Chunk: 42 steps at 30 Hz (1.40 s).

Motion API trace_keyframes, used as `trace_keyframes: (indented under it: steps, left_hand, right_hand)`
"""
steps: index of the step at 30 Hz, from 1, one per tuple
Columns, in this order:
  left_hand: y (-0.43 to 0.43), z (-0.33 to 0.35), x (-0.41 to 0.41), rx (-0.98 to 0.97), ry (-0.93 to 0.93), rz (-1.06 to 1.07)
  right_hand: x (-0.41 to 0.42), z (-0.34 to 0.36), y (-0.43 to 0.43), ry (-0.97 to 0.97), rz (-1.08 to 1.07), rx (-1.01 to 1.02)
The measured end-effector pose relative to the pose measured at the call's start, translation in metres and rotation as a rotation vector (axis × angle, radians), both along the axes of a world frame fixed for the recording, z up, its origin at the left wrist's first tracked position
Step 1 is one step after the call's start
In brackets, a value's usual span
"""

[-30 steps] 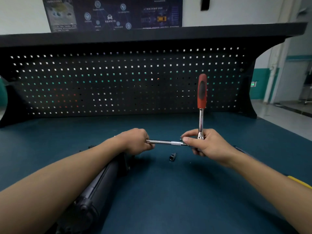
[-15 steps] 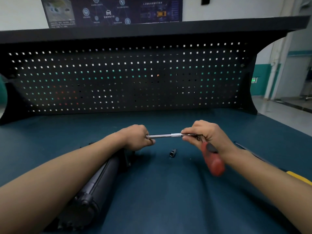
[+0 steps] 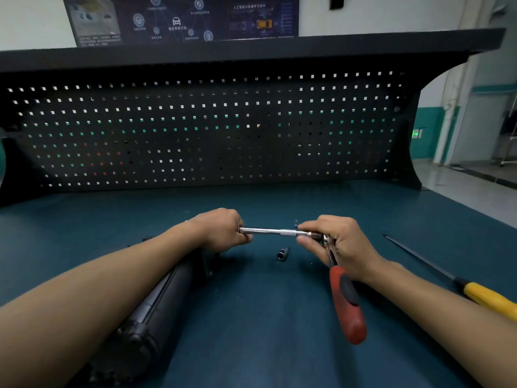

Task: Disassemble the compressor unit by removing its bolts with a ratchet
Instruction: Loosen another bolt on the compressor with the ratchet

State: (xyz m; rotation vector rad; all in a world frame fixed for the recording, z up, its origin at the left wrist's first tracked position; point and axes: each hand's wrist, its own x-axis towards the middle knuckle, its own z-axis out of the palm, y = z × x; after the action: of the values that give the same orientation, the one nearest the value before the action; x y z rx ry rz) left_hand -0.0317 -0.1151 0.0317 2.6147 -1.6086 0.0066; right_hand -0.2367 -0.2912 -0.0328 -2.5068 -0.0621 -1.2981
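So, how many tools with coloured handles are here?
2: the red-handled ratchet in the right hand; the yellow-handled screwdriver lying on the bench, far right. More may be hidden.

The left hand (image 3: pixel 221 229) is gripping one end of a chrome extension bar (image 3: pixel 268 231). The right hand (image 3: pixel 344 242) is pinching the other end at the head of the ratchet (image 3: pixel 347 303), whose red handle is pointing back toward the wearer. A small socket (image 3: pixel 282 253) is lying between the hands, the black compressor unit (image 3: pixel 151 312) under the left forearm, and a yellow-handled screwdriver (image 3: pixel 486 296) right of the right hand.
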Motion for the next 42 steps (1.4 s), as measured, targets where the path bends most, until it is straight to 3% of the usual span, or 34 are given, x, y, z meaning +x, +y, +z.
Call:
trace_keyframes:
  steps: [7, 14, 17, 29, 33, 42]
  left_hand:
    - [0.001, 0.001, -0.002, -0.002, -0.001, -0.004]
    - [0.001, 0.001, -0.001, -0.017, 0.017, -0.001]
    - [0.002, 0.001, -0.002, -0.026, 0.018, -0.006]
    - [0.004, 0.003, -0.005, -0.010, -0.007, -0.018]
    - [0.004, 0.002, -0.003, -0.031, 0.027, -0.025]
    - [0.000, -0.001, -0.001, -0.058, 0.064, -0.044]
  right_hand:
    - [0.002, -0.002, 0.012, 0.028, 0.050, 0.337]
    - [0.000, 0.015, 0.021, 0.114, 0.037, 0.387]
    - [-0.002, 0.025, 0.024, 0.214, -0.001, 0.507]
    - [-0.002, 0.050, 0.030, 0.574, -0.085, 1.191]
    - [-0.001, 0.057, 0.035, 0.580, -0.026, 1.389]
    - [-0.004, 0.058, 0.031, 0.565, 0.070, 1.435]
